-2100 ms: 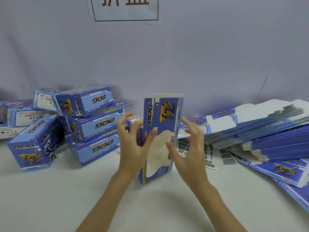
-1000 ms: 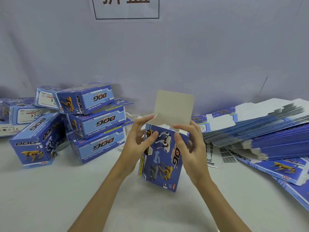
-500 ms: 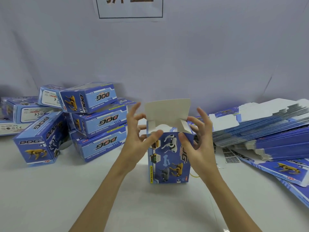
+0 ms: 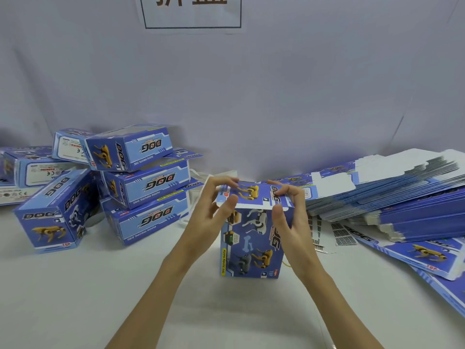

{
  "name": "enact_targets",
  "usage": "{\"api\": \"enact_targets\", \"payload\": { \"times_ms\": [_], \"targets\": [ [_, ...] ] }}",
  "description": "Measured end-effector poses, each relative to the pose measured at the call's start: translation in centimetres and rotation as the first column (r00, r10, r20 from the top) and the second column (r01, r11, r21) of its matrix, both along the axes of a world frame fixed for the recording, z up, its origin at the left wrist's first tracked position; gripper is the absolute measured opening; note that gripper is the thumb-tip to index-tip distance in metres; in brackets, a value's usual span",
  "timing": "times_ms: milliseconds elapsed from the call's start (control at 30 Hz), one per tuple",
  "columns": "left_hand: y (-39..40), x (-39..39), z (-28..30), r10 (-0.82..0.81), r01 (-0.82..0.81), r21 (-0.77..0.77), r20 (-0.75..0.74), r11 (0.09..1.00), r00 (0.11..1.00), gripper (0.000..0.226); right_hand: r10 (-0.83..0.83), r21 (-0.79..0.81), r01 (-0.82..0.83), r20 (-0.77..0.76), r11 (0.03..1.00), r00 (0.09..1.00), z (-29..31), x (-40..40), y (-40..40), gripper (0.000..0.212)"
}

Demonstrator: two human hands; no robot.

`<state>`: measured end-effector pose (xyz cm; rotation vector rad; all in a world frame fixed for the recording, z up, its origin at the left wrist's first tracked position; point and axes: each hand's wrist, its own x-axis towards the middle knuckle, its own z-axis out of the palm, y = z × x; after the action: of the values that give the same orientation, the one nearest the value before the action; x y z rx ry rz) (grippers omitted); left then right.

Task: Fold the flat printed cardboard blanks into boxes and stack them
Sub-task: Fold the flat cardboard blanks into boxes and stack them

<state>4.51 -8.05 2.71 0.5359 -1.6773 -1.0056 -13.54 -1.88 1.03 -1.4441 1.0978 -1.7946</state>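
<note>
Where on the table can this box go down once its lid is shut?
Bare tabletop lies in front of the folded boxes, left of the left hand. Near right, beside the right hand, is narrower. Far right is crowded: flat blanks spread forward there.

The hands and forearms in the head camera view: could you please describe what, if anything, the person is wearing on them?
Nothing is worn. The left hand and right hand are bare, with no gloves, rings or watch visible. Both forearms are bare up to the bottom edge of the picture, with no sleeves in view. The nails look short and unpainted.
</note>
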Motion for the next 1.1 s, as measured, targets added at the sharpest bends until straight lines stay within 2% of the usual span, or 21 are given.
{"api": "enact_targets", "payload": {
  "times_ms": [167, 333, 500, 633, 700, 767, 833, 900, 967, 1100],
  "targets": [
    [-0.2, 0.0, 0.1, 0.012, -0.010, -0.053, 0.042, 0.999, 0.999, 0.030, -0.019, -0.073, 0.016, -0.031, 0.997, 0.999, 0.1, 0.4, 0.0, 0.050],
    [-0.3, -0.5, -0.3, 0.061, -0.056, -0.179, 0.021, 0.982, 0.998, 0.021, -0.072, -0.105, 0.065, -0.062, 0.992, 0.995, 0.1, 0.8, -0.2, 0.029],
    [-0.1, -0.7, -0.5, 0.056, -0.056, -0.131, -0.005, 0.990, 0.998, 0.019, -0.017, -0.076, 0.012, -0.058, 0.997, 0.998, 0.0, 0.4, -0.1, 0.028],
    [-0.3, -0.8, -0.6, 0.070, -0.072, -0.092, -0.025, 0.993, 0.997, 0.019, -0.061, -0.095, 0.056, -0.054, 0.994, 0.997, 0.6, 0.0, 0.0, 0.022],
    [-0.3, -1.2, -0.8, 0.180, -0.181, -0.092, -0.019, 0.979, 0.983, 0.031, -0.119, -0.089, 0.117, -0.021, 0.989, 0.993, 0.8, 0.1, -0.2, 0.021],
    [-0.3, -1.6, -1.3, 0.330, -0.324, -0.172, 0.004, 0.930, 0.944, 0.060, -0.214, -0.062, 0.219, 0.076, 0.974, 0.974, 0.8, 0.3, -0.4, 0.023],
    [-0.3, -2.0, -2.1, 0.426, -0.361, -0.337, 0.143, 0.870, 0.893, 0.092, -0.235, -0.012, 0.245, 0.242, 0.969, 0.942, 0.6, 0.5, -0.6, 0.029],
    [-0.1, -2.5, -2.9, 0.504, -0.340, -0.458, 0.302, 0.821, 0.809, 0.116, -0.209, 0.015, 0.214, 0.303, 0.977, 0.930, 0.4, 0.4, -0.7, 0.032],
    [-0.2, -2.8, -3.5, 0.559, -0.361, -0.482, 0.372, 0.798, 0.741, 0.123, -0.184, 0.043, 0.179, 0.280, 0.983, 0.942, 0.1, 0.3, -0.8, 0.032],
    [-1.3, -1.8, -3.6, 0.614, -0.357, -0.554, 0.392, 0.752, 0.685, 0.122, -0.143, 0.053, 0.135, 0.217, 0.989, 0.966, -0.1, -0.6, -1.2, 0.034]
  ]
}}
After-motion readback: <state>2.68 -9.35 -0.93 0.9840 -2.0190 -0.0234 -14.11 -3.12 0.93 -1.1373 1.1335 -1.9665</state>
